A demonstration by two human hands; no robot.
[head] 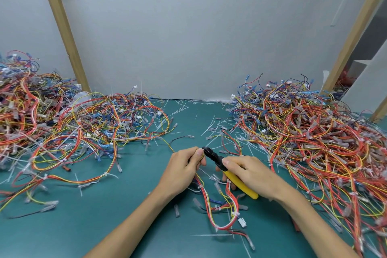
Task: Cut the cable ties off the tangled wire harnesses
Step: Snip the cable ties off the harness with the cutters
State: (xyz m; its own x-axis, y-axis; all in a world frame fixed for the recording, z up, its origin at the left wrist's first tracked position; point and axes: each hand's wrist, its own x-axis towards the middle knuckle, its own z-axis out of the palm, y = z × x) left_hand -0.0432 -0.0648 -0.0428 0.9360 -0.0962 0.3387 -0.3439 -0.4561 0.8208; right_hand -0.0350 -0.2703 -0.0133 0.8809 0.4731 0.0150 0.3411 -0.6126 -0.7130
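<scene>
Two hands busy: left hand (184, 168) pinches wire bundle (211, 199), right hand (246, 170) grips yellow cutters (228, 170), tip touching bundle.

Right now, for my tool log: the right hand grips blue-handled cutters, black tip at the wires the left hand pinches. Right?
No: the head view shows the cutters have yellow handles, not blue. Otherwise right: the right hand grips them, black tip at the wires the left hand pinches.

A plain white wall (199, 37) stands behind my teal tabletop (83, 226), evenly lit. A left wooden post (62, 27) and a right wooden post (356, 31) slant across it. Beyond the right one I see a dark gap (373, 31), perhaps a doorway.
</scene>
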